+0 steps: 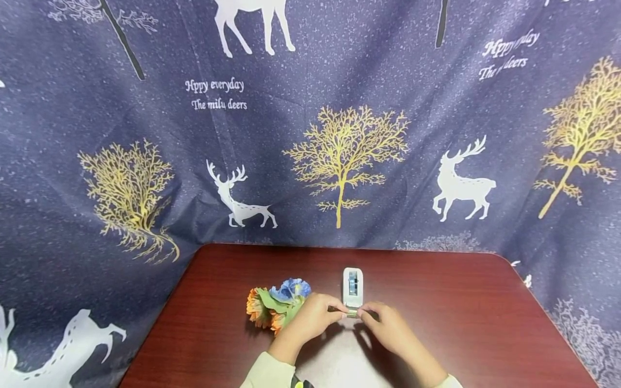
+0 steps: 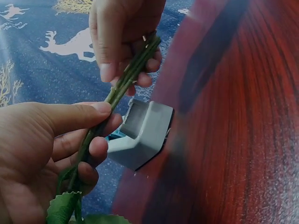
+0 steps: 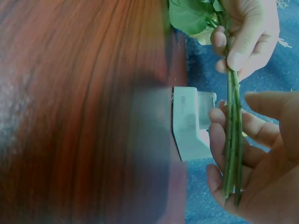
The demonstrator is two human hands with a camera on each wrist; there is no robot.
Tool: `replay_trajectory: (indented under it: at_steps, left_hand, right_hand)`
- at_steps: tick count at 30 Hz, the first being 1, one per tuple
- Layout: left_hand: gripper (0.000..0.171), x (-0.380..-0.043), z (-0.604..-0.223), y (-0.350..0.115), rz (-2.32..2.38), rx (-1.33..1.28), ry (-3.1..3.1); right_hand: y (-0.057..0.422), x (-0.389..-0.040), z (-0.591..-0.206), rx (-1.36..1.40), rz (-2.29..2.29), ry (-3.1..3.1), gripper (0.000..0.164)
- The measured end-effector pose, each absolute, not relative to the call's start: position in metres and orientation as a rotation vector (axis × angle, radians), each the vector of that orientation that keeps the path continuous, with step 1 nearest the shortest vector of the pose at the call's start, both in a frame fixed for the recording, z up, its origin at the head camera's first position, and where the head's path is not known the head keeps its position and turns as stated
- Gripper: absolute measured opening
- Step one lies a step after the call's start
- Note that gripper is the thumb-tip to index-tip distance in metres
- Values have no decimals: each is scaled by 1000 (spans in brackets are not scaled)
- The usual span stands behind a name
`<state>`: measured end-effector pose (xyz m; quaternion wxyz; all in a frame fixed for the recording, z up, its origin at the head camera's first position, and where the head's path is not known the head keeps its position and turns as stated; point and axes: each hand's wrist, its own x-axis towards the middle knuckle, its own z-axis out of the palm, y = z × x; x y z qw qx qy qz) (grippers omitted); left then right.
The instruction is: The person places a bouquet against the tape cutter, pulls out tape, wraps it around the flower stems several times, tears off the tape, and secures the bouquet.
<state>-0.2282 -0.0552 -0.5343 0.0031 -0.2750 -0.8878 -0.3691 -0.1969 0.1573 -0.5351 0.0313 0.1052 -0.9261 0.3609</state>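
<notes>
A bunch of artificial flowers with a blue bloom (image 1: 291, 290), orange blooms (image 1: 256, 308) and green leaves (image 3: 189, 16) lies on its side at the left hand. My left hand (image 1: 314, 317) pinches its bundled green stems (image 2: 122, 86) between thumb and fingers, near the leaves. Toward the cut ends, my right hand (image 1: 384, 324) has its fingers curled behind the stems; in the right wrist view its thumb stands a little apart from them. Just beyond both hands stands a white tape dispenser (image 1: 353, 285) with a blue inner part and a toothed edge, touched by neither hand.
The dark red wooden table (image 1: 446, 302) has a rounded far corner on each side. Behind it hangs a blue cloth (image 1: 301, 226) printed with deer and trees. Both forearms come in from the near edge, in pale sleeves (image 1: 271, 372).
</notes>
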Motion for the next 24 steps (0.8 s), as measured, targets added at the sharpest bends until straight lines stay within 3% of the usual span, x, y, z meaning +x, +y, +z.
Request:
replay_trajectory:
  at_steps: [24]
  left_hand:
    - [9, -233, -551, -50, -1004, -897, -2779]
  right_hand:
    - [137, -221, -551, 101, 1091, -2804, 10]
